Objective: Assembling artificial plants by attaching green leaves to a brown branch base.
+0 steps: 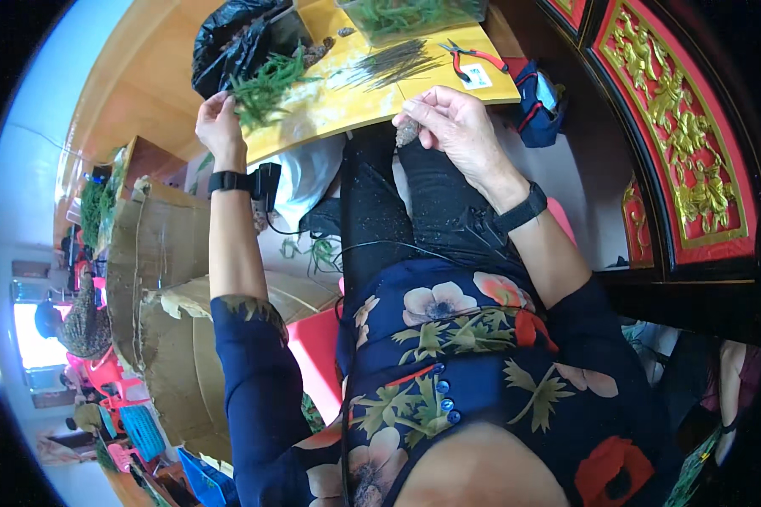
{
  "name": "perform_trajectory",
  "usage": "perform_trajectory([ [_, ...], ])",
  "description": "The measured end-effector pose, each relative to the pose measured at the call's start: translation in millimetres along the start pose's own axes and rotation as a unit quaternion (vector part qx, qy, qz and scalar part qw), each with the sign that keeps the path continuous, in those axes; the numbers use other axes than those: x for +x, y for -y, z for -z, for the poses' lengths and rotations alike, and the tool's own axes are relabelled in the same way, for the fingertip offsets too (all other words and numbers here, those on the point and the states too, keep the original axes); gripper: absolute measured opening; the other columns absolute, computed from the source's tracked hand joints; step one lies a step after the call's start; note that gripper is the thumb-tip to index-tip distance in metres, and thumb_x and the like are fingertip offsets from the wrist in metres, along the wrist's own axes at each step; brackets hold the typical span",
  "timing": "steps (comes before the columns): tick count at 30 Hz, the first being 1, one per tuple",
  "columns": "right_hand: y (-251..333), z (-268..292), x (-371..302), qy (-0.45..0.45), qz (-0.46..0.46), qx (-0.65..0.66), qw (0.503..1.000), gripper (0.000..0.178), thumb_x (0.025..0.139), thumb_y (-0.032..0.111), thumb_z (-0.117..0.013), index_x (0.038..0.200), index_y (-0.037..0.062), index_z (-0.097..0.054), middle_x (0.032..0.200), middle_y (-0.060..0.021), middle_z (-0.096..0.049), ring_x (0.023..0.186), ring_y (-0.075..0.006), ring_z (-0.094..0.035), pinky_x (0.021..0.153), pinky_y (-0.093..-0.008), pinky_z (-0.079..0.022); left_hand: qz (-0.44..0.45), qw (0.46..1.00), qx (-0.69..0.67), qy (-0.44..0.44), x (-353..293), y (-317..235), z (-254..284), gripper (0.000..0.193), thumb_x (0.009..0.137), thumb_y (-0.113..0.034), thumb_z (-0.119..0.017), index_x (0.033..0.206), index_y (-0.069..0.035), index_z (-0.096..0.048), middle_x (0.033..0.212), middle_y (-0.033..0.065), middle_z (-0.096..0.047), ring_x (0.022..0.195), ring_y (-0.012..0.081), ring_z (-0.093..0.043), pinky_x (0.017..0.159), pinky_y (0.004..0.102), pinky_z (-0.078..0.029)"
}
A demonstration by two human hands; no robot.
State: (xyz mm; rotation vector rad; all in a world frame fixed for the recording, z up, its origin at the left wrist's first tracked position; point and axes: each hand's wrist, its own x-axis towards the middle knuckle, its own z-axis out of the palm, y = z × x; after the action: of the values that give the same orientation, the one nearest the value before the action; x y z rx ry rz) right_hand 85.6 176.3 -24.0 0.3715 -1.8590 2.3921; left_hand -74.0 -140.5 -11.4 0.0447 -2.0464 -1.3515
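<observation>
My left hand [220,125] reaches to a loose heap of green plastic sprigs [266,84] on the yellow table [355,106], its fingertips pinched at the heap's edge. My right hand [452,122] is raised over my lap at the table's near edge and grips a small brownish cone-like piece [407,131] between thumb and fingers. A bundle of dark thin wires [393,61] lies on the table between the two hands. Both wrists wear black bands.
Red-handled pliers [469,57] and a white card lie at the table's right end. A clear tub of green sprigs [410,15] and a black plastic bag [237,38] stand at the far side. Cardboard boxes [165,279] stand to my left, a red and gold carved panel [693,144] to my right.
</observation>
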Motion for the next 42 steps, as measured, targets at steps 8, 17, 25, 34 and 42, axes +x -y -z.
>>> perform_trajectory([
  [8,2.3,-17.1,4.3,0.010,0.006,0.032,0.999,0.016,0.089,0.018,-0.058,0.090,0.0017,-0.061,0.088,-0.0041,-0.065,0.058,-0.0026,-0.048,0.053,-0.0142,-0.039,0.162,0.910,-0.376,0.065,-55.8,-57.8,23.8,0.016,0.085,0.005,-0.049,0.099,0.003,-0.055,0.092,0.0089,-0.060,0.078,0.0181,-0.060,0.074,0.0268,-0.052],
  [17,14.3,-23.8,-9.5,0.063,0.111,-0.157,0.979,0.015,0.085,0.014,-0.061,0.084,-0.0011,-0.065,0.089,-0.0036,-0.064,0.070,-0.0049,-0.056,0.063,-0.0169,-0.044,0.316,0.810,-0.488,0.076,-142.1,-85.4,16.0,0.016,0.084,0.002,-0.053,0.100,0.001,-0.053,0.095,0.0094,-0.059,0.087,0.0185,-0.059,0.077,0.0293,-0.054],
  [25,11.4,-25.7,-15.9,0.121,0.064,-0.071,0.988,0.014,0.087,0.014,-0.059,0.088,-0.0003,-0.062,0.079,0.0008,-0.057,0.071,-0.0050,-0.054,0.066,-0.0199,-0.045,0.284,0.837,-0.450,0.126,-194.9,-109.8,13.4,0.018,0.089,-0.009,-0.051,0.104,-0.001,-0.053,0.100,0.0082,-0.059,0.086,0.0130,-0.059,0.068,0.0221,-0.051],
  [34,21.2,-16.7,-19.3,0.211,0.048,-0.035,0.976,0.015,0.090,0.015,-0.056,0.090,0.0006,-0.060,0.085,0.0004,-0.059,0.079,-0.0052,-0.054,0.074,-0.0198,-0.045,0.101,0.956,-0.231,0.151,-196.6,-159.6,17.5,0.019,0.089,-0.013,-0.053,0.105,-0.004,-0.059,0.100,0.0041,-0.062,0.073,0.0045,-0.054,0.055,0.0160,-0.037],
  [42,23.7,-15.9,-18.0,0.148,0.032,0.000,0.988,0.015,0.090,0.013,-0.055,0.093,-0.0003,-0.061,0.095,-0.0023,-0.062,0.085,-0.0058,-0.056,0.075,-0.0199,-0.045,0.080,0.953,-0.228,0.180,-195.5,-138.1,17.8,0.017,0.085,-0.008,-0.060,0.100,0.000,-0.063,0.086,-0.0008,-0.062,0.064,0.0040,-0.050,0.056,0.0167,-0.040],
])
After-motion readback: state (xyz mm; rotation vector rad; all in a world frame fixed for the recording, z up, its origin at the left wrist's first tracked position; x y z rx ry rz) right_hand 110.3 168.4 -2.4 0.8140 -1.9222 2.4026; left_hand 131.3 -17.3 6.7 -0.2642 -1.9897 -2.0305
